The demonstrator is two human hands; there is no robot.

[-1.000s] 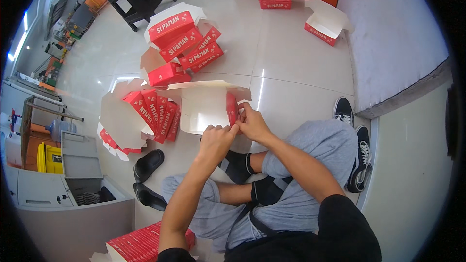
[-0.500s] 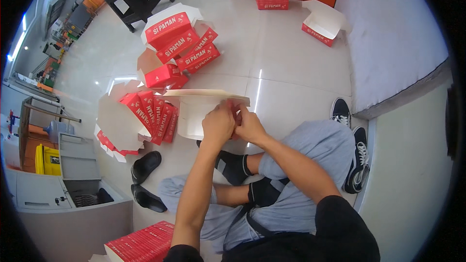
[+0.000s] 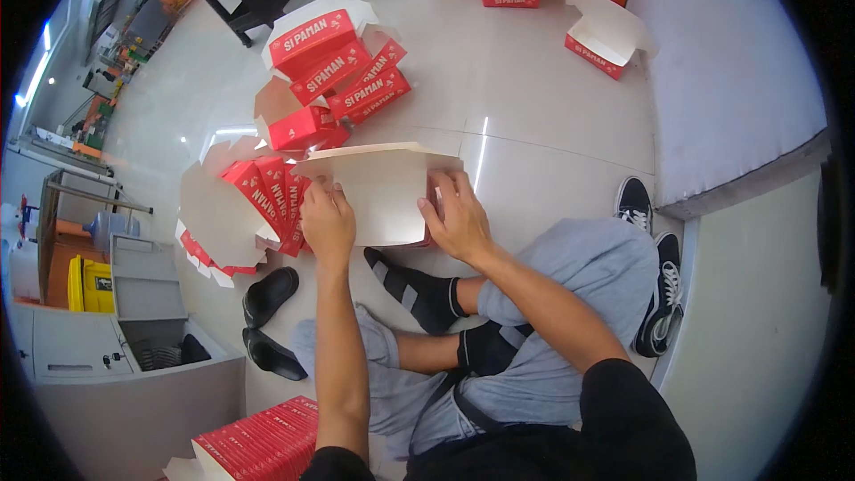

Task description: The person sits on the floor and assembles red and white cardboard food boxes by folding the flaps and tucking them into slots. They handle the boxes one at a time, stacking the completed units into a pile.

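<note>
In the head view, the left hand (image 3: 328, 224) and right hand (image 3: 460, 221) grip opposite sides of an open box (image 3: 385, 196) between them. Red boxes (image 3: 252, 185) lie left of the left hand, a black shoe (image 3: 270, 297) below-left of it.

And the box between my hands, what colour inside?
The box interior is off-white; see head view.

White lettering (image 3: 307, 33) noted on: red heaped boxes (image 3: 334, 67), far left; red fanned boxes (image 3: 270, 200), left; open box (image 3: 598, 52), far right; red carton stack (image 3: 263, 441), near left. Yellow bin (image 3: 82, 287), left: dark label (image 3: 104, 285), illegible.
</note>
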